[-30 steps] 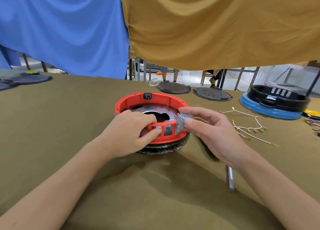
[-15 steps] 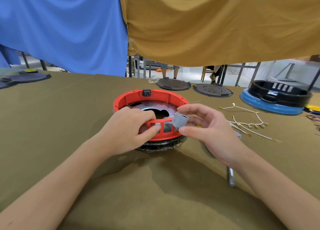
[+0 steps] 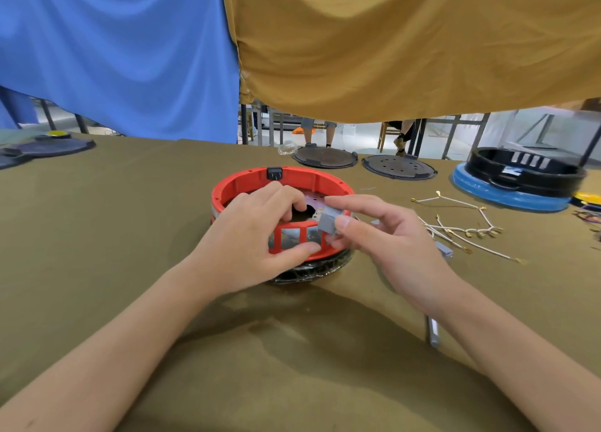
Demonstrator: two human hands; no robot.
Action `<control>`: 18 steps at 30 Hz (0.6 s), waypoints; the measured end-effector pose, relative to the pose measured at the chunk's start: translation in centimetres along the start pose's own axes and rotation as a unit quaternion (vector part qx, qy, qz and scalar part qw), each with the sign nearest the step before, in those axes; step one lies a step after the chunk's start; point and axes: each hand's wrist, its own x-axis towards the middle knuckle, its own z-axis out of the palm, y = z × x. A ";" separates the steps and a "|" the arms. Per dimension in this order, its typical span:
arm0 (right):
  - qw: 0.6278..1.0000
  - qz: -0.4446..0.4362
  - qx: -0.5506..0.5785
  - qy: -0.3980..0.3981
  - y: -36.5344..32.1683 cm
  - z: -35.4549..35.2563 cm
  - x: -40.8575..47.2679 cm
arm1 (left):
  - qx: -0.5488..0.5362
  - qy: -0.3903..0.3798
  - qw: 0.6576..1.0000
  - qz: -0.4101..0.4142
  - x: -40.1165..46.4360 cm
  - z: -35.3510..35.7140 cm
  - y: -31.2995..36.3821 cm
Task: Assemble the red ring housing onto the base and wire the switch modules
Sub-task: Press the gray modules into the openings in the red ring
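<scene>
now grey switch module in right hand grip (above red ring housing rim).

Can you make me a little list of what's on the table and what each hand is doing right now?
left hand: grips the near wall of the red ring housing, thumb outside
right hand: pinches a grey switch module at the ring's near right rim
base: dark, under the ring
loose wires: white, right of the ring
second grey module: lying by the wires
far edge: two dark round plates; black ring on a blue base
</scene>
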 end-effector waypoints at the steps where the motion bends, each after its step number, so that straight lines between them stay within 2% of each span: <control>1: 1.000 0.013 0.005 -0.010 0.0 0.0 -0.1 | -0.002 0.008 1.000 0.003 0.1 0.1 0.2; 9: 0.999 0.017 -0.041 -0.005 -0.1 0.5 -0.4 | -0.044 0.048 0.998 -0.018 0.1 0.4 0.7; 18: 0.994 0.053 -0.070 -0.059 -0.2 0.3 -0.3 | -0.061 0.040 0.997 -0.024 0.2 0.7 0.2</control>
